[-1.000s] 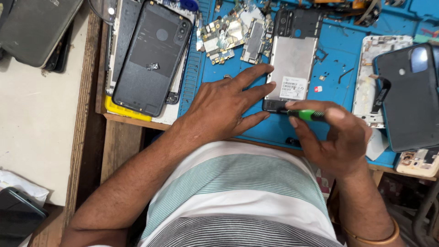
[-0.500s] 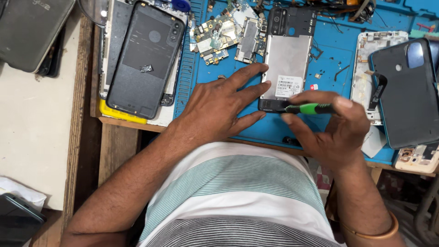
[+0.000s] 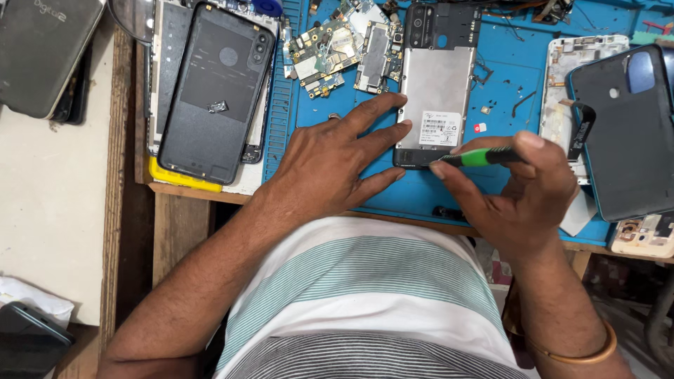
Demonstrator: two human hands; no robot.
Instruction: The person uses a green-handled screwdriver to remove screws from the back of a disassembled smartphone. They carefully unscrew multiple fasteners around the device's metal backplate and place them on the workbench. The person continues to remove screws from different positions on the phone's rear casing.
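left hand [image 3: 330,158] flat, steadies phone [image 3: 435,88] | right hand [image 3: 523,189] pinches green tool [image 3: 484,156] at bottom edge | back off, boards [image 3: 344,52] out | tip contact unclear

Right hand [image 3: 523,200]: over the last second it has risen a little and drawn in towards the opened phone [image 3: 435,88]; its grip on the green-handled tool [image 3: 484,157] now sits level with the phone's lower edge.
Green-handled tool: a second ago it lay just below the phone's bottom end; now its tip meets the dark lower edge.
Left hand [image 3: 330,158]: fingers have slid slightly further along the phone's left side, with the two upper fingertips now touching its rim.
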